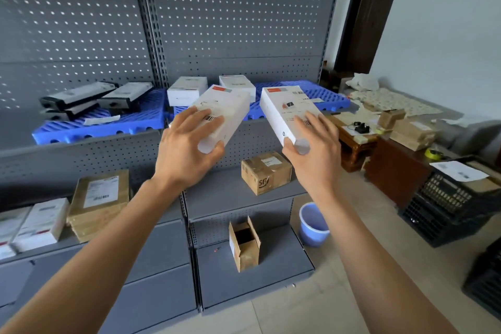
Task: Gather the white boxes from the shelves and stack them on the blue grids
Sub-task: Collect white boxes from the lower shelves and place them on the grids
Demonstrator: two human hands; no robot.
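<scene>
White card boxes (225,114) w/ red corner labels, blue slotted plastic grids (103,125), grey perforated metal shelving (217,22), brown cartons (267,172).

A grey metal shelving unit (168,160) with a perforated back panel (230,22) fills the left and middle of the view. To its right rises a pale, plain wall (447,22), and between the two stands a dark brown door (366,27). The floor (325,293) at the unit's foot is laid with light beige tiles. Right of the unit, against the wall, stand a low wooden desk (355,149) and a darker brown cabinet (393,173). Soft, even light falls across everything.
</scene>
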